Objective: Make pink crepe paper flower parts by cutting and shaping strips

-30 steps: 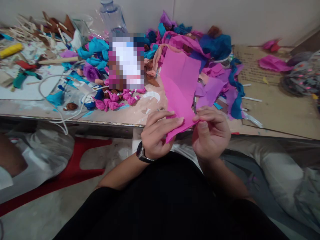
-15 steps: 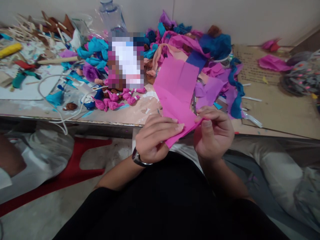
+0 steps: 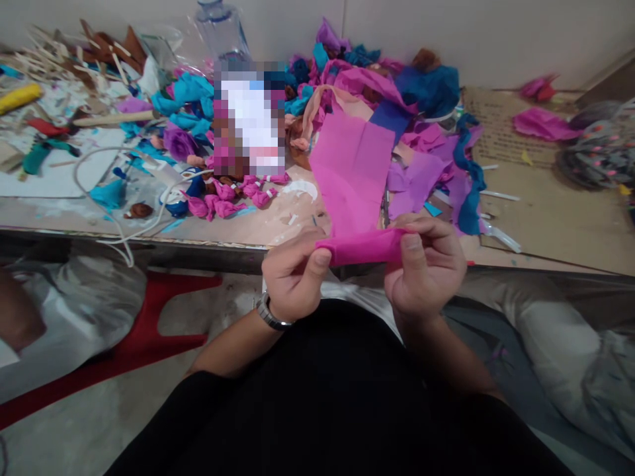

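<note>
A pink crepe paper sheet (image 3: 351, 173) stands up in front of me, its near edge rolled into a tight tube (image 3: 362, 247). My left hand (image 3: 290, 277), with a watch on the wrist, pinches the tube's left end between thumb and fingers. My right hand (image 3: 425, 264) is closed round the tube's right end, thumb on the front. Both hands hover just at the low table's near edge (image 3: 198, 239), over my lap.
The table holds a heap of crepe paper scraps (image 3: 397, 92) in pink, purple and blue, small twisted pink buds (image 3: 223, 201), a purple paper rose (image 3: 179, 142), wooden sticks (image 3: 59, 56), a white cable (image 3: 114, 225), a plastic bottle (image 3: 222, 30) and cardboard (image 3: 536, 192). A red stool (image 3: 163, 311) stands at left.
The flat lower edge of the pink sheet has been rolled up into a tube. My left fingers have curled from lying over the paper to pinching the roll's end.
</note>
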Tool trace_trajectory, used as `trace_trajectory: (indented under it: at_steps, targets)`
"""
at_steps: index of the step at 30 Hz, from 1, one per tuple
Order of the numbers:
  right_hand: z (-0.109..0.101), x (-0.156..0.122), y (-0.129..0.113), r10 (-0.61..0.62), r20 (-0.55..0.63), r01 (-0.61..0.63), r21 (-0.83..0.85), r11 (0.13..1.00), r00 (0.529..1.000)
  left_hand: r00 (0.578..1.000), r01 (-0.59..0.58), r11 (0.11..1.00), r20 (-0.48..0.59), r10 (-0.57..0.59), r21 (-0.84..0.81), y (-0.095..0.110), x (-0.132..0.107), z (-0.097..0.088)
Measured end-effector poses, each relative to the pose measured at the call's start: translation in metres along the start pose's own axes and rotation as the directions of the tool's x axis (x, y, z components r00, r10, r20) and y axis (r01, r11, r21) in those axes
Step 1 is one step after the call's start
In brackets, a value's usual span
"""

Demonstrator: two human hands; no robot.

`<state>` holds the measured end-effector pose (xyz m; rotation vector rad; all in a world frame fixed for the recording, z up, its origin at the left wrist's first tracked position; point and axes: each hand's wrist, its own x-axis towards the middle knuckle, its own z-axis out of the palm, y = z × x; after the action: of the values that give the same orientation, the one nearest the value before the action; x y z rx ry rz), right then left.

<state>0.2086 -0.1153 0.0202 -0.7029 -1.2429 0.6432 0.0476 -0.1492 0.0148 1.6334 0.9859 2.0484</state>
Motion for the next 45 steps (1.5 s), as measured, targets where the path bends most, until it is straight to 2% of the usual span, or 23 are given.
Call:
trace_trajectory:
  at_steps: [5, 10, 14, 19, 22, 24, 26, 29, 32, 35, 38, 42, 44, 45]
  targets:
    - [0.0, -0.001, 0.0, 0.029, -0.006, -0.029, 0.056, 0.998, 1.0, 1.0, 0.024, 0.994, -0.013, -0.023, 0.103, 0.002, 0.004, 0.0]
    - [0.003, -0.003, 0.001, -0.009, -0.017, 0.009, 0.011, 1.0, 1.0, 0.998, -0.029, 0.978, -0.05, 0.04, 0.205, 0.003, 0.005, -0.003]
    - [0.005, -0.004, 0.001, -0.028, -0.027, 0.027, -0.033, 0.999, 0.999, 0.995, -0.002, 0.963, -0.097, 0.029, 0.271, 0.003, 0.004, -0.004]
    - [0.006, -0.002, 0.002, -0.071, -0.015, 0.07, -0.064, 0.995, 0.997, 0.997, -0.037, 0.986, -0.061, 0.048, 0.162, 0.001, 0.006, -0.005]
    - [0.006, -0.001, 0.002, -0.109, 0.0, 0.109, -0.042, 0.993, 0.994, 0.997, -0.048, 0.986, -0.052, 0.057, 0.159, -0.001, 0.006, -0.009]
    - [0.007, 0.0, 0.002, -0.13, 0.019, 0.13, -0.023, 0.991, 0.991, 0.998, 0.015, 0.991, -0.061, -0.007, 0.136, -0.001, 0.003, -0.014]
    - [0.008, 0.001, 0.001, -0.144, 0.04, 0.145, -0.011, 0.989, 0.989, 0.99, 0.132, 0.99, -0.066, -0.129, 0.05, 0.0, 0.0, -0.019]
    - [0.007, 0.0, -0.001, -0.146, 0.065, 0.148, -0.027, 0.989, 0.987, 0.932, 0.359, 0.922, -0.007, -0.363, -0.145, 0.004, -0.007, -0.028]
    - [0.001, -0.003, -0.004, -0.15, 0.12, 0.163, -0.112, 0.98, 0.981, 0.856, 0.514, 0.823, 0.086, -0.509, -0.243, 0.012, -0.014, -0.036]
    - [-0.013, -0.011, -0.005, -0.198, 0.213, 0.231, -0.143, 0.962, 0.957, 0.8, 0.599, 0.766, 0.158, -0.578, -0.232, 0.024, -0.029, -0.045]
    - [-0.031, -0.025, -0.006, -0.248, 0.325, 0.291, -0.091, 0.952, 0.913, 0.798, 0.602, 0.769, 0.205, -0.567, -0.215, 0.034, -0.05, -0.055]
    - [-0.051, -0.051, -0.006, -0.223, 0.435, 0.28, -0.07, 0.958, 0.872, 0.8, 0.596, 0.779, 0.222, -0.557, -0.196, 0.036, -0.078, -0.065]
    - [-0.057, -0.064, -0.005, -0.166, 0.455, 0.222, -0.074, 0.972, 0.875, 0.741, 0.671, 0.716, 0.207, -0.639, -0.192, 0.032, -0.085, -0.067]
    - [-0.058, -0.07, -0.004, -0.121, 0.461, 0.178, -0.082, 0.981, 0.879, 0.685, 0.729, 0.659, 0.206, -0.699, -0.187, 0.03, -0.088, -0.066]
